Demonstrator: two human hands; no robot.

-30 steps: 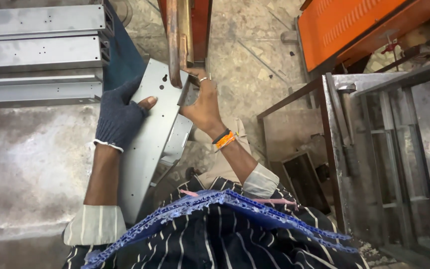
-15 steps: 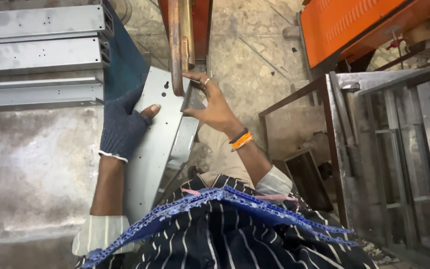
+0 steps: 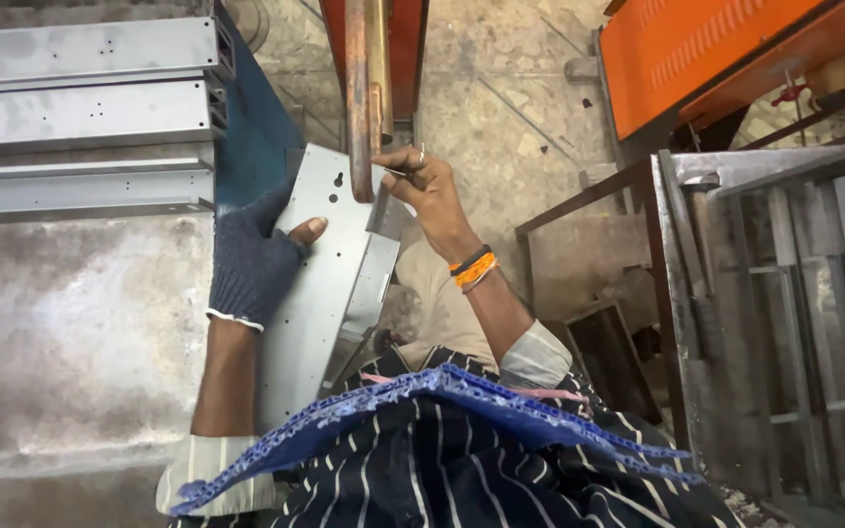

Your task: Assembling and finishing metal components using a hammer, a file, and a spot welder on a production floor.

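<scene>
A long grey sheet-metal panel [image 3: 330,284] with punched holes and folded edges lies in front of me, its far end under a rusty vertical machine arm [image 3: 358,98]. My left hand [image 3: 251,259], in a dark knitted glove with the thumb tip bare, grips the panel's left edge. My right hand [image 3: 427,191], bare with a ring and orange wristbands, pinches a small thin object at the panel's top right corner, beside the arm; what it is I cannot tell.
Stacked grey metal channels [image 3: 80,117] lie at the left on a worn steel table [image 3: 70,332]. An orange machine housing [image 3: 716,49] is at the top right. A rusty metal frame [image 3: 735,293] stands at the right. The floor is stone.
My right hand has lifted off the panel's right edge to its top corner near the machine arm. My left hand has slid slightly along the panel's left edge.
</scene>
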